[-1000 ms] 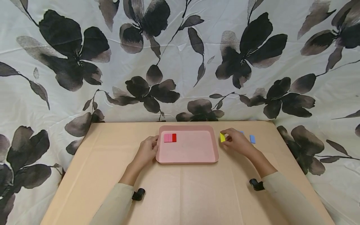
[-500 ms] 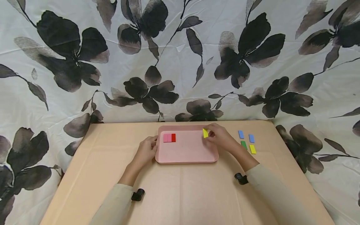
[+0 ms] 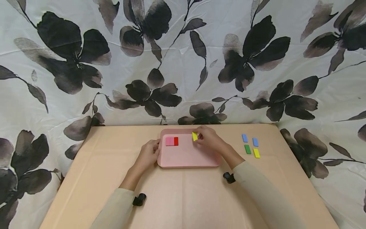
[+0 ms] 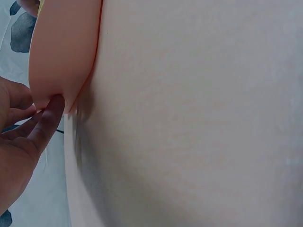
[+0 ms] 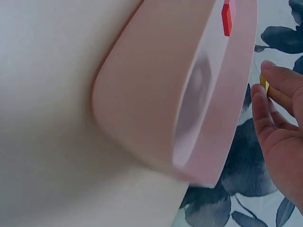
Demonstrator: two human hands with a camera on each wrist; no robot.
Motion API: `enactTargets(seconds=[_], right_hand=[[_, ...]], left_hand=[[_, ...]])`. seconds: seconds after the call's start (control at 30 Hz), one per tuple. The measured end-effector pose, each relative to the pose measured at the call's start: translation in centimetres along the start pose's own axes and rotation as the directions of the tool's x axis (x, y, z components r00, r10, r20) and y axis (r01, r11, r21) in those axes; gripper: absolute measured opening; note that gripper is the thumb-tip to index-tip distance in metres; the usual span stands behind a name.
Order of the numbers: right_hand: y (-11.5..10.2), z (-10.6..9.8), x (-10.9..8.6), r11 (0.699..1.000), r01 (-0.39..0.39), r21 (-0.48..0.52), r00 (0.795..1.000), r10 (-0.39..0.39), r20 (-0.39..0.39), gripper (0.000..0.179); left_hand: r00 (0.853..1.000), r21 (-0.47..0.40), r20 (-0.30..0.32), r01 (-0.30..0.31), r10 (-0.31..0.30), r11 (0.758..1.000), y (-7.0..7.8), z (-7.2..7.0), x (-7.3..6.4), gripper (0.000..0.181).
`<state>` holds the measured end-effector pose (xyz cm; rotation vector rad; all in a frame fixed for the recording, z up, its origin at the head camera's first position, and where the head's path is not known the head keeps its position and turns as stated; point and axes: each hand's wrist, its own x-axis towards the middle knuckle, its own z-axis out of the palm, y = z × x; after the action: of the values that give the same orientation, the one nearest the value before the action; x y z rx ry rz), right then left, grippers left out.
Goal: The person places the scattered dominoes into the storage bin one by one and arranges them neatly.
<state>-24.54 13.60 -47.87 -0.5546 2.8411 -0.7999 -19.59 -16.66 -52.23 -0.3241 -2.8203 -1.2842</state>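
A pink rectangular tray (image 3: 188, 159) lies near the table's far edge. My left hand (image 3: 147, 153) holds its left end; in the left wrist view the thumb (image 4: 53, 113) presses on the outer wall. Between thumb and fingertips, my right hand (image 3: 210, 140) pinches a yellow tile (image 3: 194, 136) above the tray's right half. Pink tiles (image 3: 169, 141) and a red tile (image 3: 176, 141) sit side by side in a row at the tray's upper left. In the right wrist view the fingers mostly cover the yellow tile (image 5: 265, 84), and the red tile (image 5: 227, 21) shows beyond the rim.
Right of the tray, two blue tiles (image 3: 244, 138), a green tile (image 3: 247, 149) and a second yellow tile (image 3: 256, 153) lie in a small group on the beige table (image 3: 183, 197). A floral cloth (image 3: 200, 70) hangs behind the table's far edge.
My right hand has carried the yellow tile leftward from beside the tray to over it, uncovering the tiles on the right. The left hand has stayed at the tray's left end.
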Motion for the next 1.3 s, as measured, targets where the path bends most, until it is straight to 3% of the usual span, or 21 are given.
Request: enactTargets(seconds=[0.13, 0.33, 0.7, 0.93, 1.3], right_hand=[[-0.7, 0.6, 0.6, 0.999, 0.001, -0.054, 1.000, -0.001, 0.009, 0.047], [-1.5, 1.9, 1.9, 0.997, -0.035, 0.068, 0.995, 0.029, 0.093, 0.046], [-2.2, 4.7, 4.2, 0.999, -0.041, 0.026, 0.984, 0.036, 0.174, 0.043], [-2.4, 5.3, 4.6, 1.000, -0.014, -0.015, 0.990, 0.016, 0.143, 0.034], [-2.3, 5.7, 5.0, 1.000, -0.025, 0.009, 0.990, 0.024, 0.136, 0.035]], left_hand=[[1.000, -0.001, 0.006, 0.008, -0.008, 1.000, 0.0, 0.1, 0.0, 0.048], [1.000, 0.002, 0.014, 0.007, -0.007, 1.000, 0.0, 0.0, 0.1, 0.049], [1.000, 0.007, 0.010, -0.009, 0.009, 1.000, -0.3, -0.2, 0.4, 0.048], [1.000, -0.003, 0.019, -0.007, 0.007, 1.000, -0.2, -0.1, 0.5, 0.048], [1.000, 0.010, 0.018, -0.011, 0.011, 1.000, -0.3, -0.1, 0.6, 0.048]])
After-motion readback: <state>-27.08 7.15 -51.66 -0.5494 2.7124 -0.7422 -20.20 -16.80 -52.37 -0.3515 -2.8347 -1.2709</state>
